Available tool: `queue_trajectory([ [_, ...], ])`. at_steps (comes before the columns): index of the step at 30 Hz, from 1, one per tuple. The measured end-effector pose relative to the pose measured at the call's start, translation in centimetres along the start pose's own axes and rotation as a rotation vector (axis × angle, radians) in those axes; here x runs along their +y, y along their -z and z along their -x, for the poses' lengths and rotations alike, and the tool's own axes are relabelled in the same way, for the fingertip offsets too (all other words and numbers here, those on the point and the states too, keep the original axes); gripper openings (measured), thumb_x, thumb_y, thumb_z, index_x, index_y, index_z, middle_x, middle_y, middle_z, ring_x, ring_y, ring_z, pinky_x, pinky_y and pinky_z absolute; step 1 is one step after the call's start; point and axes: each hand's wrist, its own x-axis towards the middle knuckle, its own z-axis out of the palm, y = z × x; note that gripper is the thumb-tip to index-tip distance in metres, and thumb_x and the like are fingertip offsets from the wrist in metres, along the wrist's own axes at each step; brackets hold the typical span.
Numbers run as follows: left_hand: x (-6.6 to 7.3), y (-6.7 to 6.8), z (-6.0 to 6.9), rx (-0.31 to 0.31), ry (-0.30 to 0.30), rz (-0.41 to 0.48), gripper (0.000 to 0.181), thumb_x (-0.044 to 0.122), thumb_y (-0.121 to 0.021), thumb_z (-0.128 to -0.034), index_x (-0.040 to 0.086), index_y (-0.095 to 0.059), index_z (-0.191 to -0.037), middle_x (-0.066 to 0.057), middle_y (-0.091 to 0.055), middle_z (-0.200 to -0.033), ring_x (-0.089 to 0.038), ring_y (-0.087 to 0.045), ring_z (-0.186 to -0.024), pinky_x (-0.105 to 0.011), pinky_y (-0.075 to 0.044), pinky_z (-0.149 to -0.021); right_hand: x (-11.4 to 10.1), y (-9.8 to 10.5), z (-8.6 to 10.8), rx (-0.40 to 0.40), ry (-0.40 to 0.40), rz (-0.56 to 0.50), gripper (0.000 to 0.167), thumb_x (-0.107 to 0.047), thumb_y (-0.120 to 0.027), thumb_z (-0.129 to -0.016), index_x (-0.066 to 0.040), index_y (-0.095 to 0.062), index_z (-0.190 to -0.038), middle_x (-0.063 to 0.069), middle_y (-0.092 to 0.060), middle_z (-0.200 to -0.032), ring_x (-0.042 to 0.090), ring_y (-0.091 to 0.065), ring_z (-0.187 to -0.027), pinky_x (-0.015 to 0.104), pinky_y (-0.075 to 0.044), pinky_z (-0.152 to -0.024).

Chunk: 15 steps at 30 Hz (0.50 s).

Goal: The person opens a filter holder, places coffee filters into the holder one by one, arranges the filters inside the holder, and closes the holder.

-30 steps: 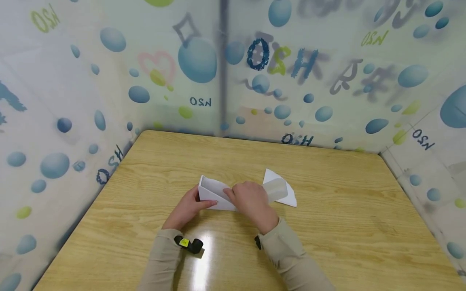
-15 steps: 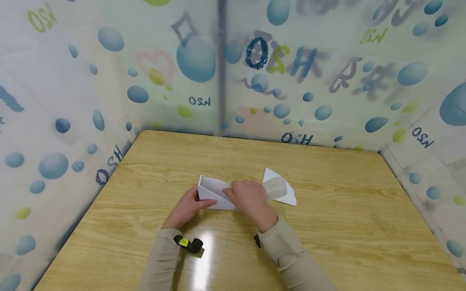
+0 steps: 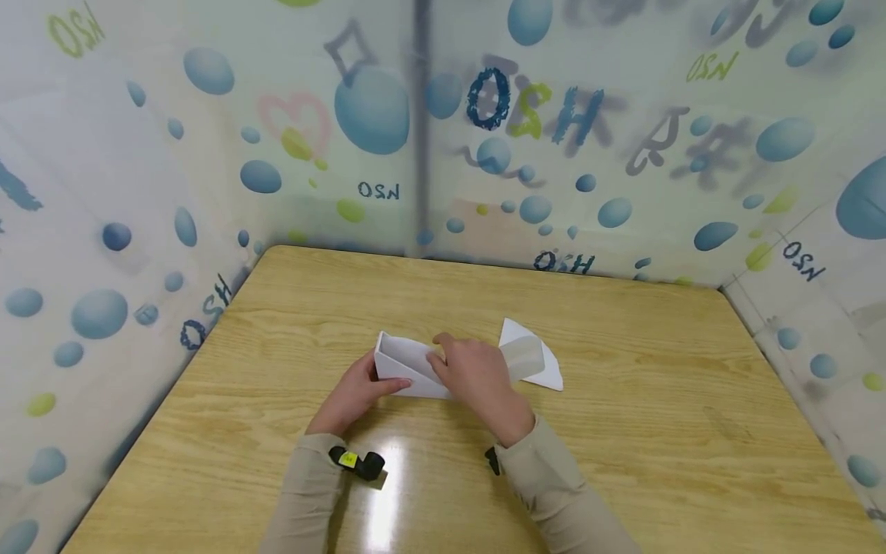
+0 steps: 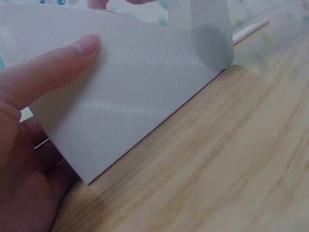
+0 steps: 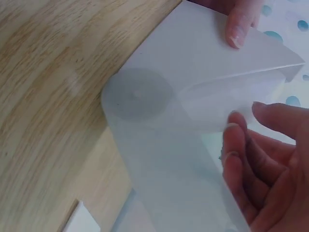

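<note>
A white folded sheet (image 3: 429, 387) with fine ribbing stands on its edge on the table, its top forming an open pocket. At its left end my left hand (image 3: 353, 396) grips it, thumb on the ribbed front face (image 4: 135, 106) and fingers behind. A translucent strip (image 5: 169, 169) with a rounded end overlaps the sheet's right end and reaches out to the right. My right hand (image 3: 481, 377) is over the right part of the sheet, beside the strip. In the right wrist view its thumb and loosely bent fingers are apart, with nothing visible between them.
A white fan-shaped piece (image 3: 550, 377) lies to the right, partly under the strip's far end. The wood-grain table (image 3: 657, 431) meets patterned walls (image 3: 623, 154) at the back and sides. Each wrist carries a small black camera (image 3: 363, 464).
My right index finger has lifted and spread away from the thumb; the fingers have loosened off the sheet. My left hand keeps its grip, and the sheet stays in place.
</note>
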Motion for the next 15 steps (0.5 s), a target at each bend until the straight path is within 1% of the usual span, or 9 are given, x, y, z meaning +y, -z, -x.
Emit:
queue_trajectory([
  [3,0.3,0.0,0.1,-0.001,0.008,0.005,0.051,0.033,-0.074,-0.0719,0.018,-0.051,-0.115,-0.004,-0.058,-0.109,-0.02,-0.054,-0.099,-0.035,-0.044,-0.08,0.1,0.7,0.2,0.064,0.025,-0.026,0.027,-0.035,-0.054,-0.088,-0.016,-0.064,-0.104,-0.009,-0.052,-0.053,0.004,-0.037,-0.038,0.022,-0.029,-0.035],
  [6,1.5,-0.1,0.5,-0.003,0.022,0.006,0.048,0.027,-0.073,-0.074,0.015,-0.052,-0.115,-0.006,-0.058,-0.107,-0.02,-0.054,-0.098,-0.035,-0.043,-0.081,0.4,1.8,0.5,0.168,0.038,-0.059,0.021,-0.031,-0.056,-0.087,-0.017,-0.066,-0.099,-0.011,-0.052,-0.054,0.002,-0.036,-0.039,0.02,-0.028,-0.035],
  [8,2.2,-0.2,0.7,-0.003,0.031,0.006,0.046,0.024,-0.073,-0.0748,0.014,-0.052,-0.115,-0.006,-0.059,-0.106,-0.02,-0.055,-0.096,-0.035,-0.043,-0.081,1.1,2.7,0.6,0.224,0.037,-0.08,0.018,-0.029,-0.057,-0.087,-0.017,-0.066,-0.097,-0.011,-0.052,-0.055,0.002,-0.036,-0.039,0.02,-0.028,-0.035],
  [10,2.7,-0.3,0.9,-0.003,0.037,-0.002,0.045,0.022,-0.073,-0.0749,0.013,-0.052,-0.114,-0.006,-0.059,-0.105,-0.02,-0.055,-0.096,-0.035,-0.043,-0.081,2.0,3.7,0.8,0.283,0.031,-0.105,0.017,-0.027,-0.057,-0.087,-0.016,-0.067,-0.095,-0.01,-0.055,-0.057,0.001,-0.039,-0.041,0.019,-0.029,-0.037],
  [15,2.7,-0.2,1.0,-0.012,0.04,-0.009,0.044,0.023,-0.073,-0.075,0.013,-0.053,-0.113,-0.005,-0.059,-0.105,-0.019,-0.055,-0.096,-0.035,-0.043,-0.081,5.4,5.9,1.3,0.403,-0.035,-0.163,0.018,-0.025,-0.055,-0.089,-0.012,-0.067,-0.095,-0.005,-0.059,-0.061,0.007,-0.043,-0.044,0.023,-0.032,-0.04],
])
